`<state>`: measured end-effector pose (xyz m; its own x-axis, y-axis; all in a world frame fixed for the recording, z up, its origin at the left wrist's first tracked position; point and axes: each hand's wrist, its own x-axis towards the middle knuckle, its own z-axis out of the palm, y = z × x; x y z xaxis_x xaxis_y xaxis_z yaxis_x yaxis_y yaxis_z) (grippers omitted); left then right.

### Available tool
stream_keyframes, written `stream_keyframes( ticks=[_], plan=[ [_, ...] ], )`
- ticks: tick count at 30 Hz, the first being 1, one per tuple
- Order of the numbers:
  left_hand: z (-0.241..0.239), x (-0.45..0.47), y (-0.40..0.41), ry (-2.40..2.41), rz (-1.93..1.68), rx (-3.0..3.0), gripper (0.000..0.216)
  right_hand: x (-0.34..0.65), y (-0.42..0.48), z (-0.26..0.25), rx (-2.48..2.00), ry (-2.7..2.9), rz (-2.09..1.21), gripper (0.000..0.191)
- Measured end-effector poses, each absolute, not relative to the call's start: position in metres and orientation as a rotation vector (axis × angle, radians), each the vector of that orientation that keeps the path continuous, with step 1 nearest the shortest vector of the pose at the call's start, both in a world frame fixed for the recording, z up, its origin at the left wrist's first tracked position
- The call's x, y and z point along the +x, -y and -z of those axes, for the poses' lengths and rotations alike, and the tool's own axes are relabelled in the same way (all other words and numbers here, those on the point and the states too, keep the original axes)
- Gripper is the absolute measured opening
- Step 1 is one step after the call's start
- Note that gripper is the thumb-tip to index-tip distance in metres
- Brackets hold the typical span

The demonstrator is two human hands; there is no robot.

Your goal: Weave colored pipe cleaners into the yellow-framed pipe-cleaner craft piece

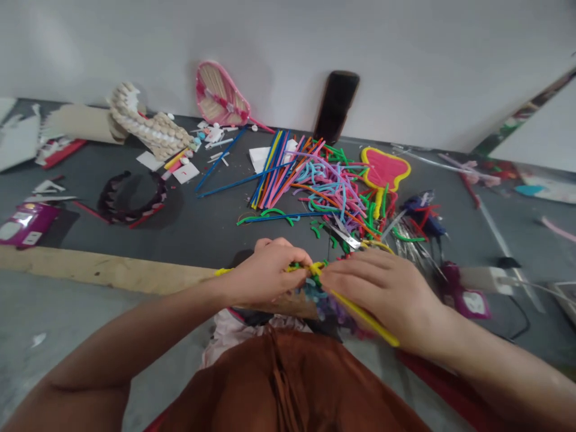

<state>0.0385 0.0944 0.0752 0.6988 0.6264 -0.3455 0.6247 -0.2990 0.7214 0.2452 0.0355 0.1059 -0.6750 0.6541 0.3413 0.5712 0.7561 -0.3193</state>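
Observation:
At the table's front edge, both hands pinch a bundle of pipe cleaners twisted together. My left hand (274, 269) is closed on the left part of it, thumb and fingers pressed together. From the right, my right hand (382, 291) grips the same piece. A yellow pipe cleaner (366, 318) runs out below my right hand toward the lower right. Blue and purple curls (321, 297) hang between the hands, partly hidden. Just beyond my right hand lie scissors (346, 234), with small green cut bits around them.
Farther back lie a heap of cut pipe cleaners (333, 186), a row of straight ones (272, 174) and a pink shape with yellow trim (384, 168). A phone (336, 105) leans on the wall. At left are a dark headband (130, 207) and a purple box (29, 225).

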Motion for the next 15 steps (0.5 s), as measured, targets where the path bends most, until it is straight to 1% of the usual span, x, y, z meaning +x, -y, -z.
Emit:
stream_keyframes(
  ticks=[2,4,9,15],
  plan=[
    [-0.073,0.037,-0.095,-0.978,-0.054,1.919,0.026,0.247,-0.027,-0.108,-0.912,2.559,-0.04,0.021],
    [-0.072,0.035,-0.096,-1.002,-0.087,1.837,0.027,0.249,-0.021,-0.108,-0.902,2.59,0.06,0.021],
    [-0.071,0.033,-0.096,-0.974,-0.113,1.601,0.025,0.252,-0.017,-0.107,-0.882,2.635,0.034,0.025],
    [-0.065,0.031,-0.099,-0.84,-0.115,1.22,0.029,0.255,-0.029,-0.107,-0.943,2.536,-0.098,0.019]
  ],
)
